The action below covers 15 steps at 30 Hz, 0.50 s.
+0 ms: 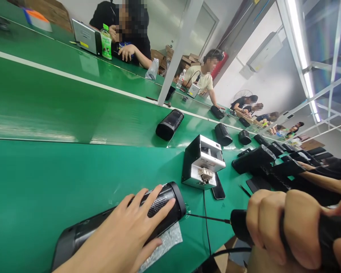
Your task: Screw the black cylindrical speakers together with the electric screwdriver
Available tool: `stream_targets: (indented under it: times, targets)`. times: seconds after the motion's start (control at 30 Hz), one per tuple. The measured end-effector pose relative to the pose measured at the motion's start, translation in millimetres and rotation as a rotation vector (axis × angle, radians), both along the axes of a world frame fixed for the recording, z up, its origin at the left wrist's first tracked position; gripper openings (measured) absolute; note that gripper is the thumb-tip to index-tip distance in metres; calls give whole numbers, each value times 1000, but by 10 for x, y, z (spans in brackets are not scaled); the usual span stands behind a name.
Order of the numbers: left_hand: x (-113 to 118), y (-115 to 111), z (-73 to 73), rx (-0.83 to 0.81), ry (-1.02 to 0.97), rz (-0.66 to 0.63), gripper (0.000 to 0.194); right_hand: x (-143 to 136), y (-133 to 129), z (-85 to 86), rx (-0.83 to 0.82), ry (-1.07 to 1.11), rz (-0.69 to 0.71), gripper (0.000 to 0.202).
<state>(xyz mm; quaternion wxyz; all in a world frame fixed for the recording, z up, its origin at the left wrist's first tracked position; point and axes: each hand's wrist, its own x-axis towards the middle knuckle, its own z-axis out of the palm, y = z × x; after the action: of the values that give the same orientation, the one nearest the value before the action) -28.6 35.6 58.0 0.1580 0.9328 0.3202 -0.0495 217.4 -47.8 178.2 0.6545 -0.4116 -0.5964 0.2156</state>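
Left hand [125, 235] lay flat, fingers spread, pressing one black cylindrical speaker [119, 223] with a perforated grille, which rested on its side on a crinkled bubble-wrap sheet [166, 242] at the near edge of the glossy green bench [45, 182]. Right hand [284, 227] was clenched in a fist around one black electric screwdriver [241, 225], its thin bit pointing at the speaker's end. One boxy white screw feeder [203, 161] stood beyond, and four similar dark speakers lay on the belt [59, 102].

black speaker [125, 223], green table [45, 182]
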Motion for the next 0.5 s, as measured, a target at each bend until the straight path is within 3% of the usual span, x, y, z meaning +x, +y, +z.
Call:
stream_targets:
  times: [0.2,0.33,0.5]
  targets:
    - [5,-12,-40,-3,-83,17,91,-139,98,-4,-51,28,-30,47]
    - [25,-1,79,-78,16,-3,90,-290,185,-203,-51,-65,140,26]
    - [-8,19,184,-170,15,-56,112,-307,194,-475,-45,7,109,21]
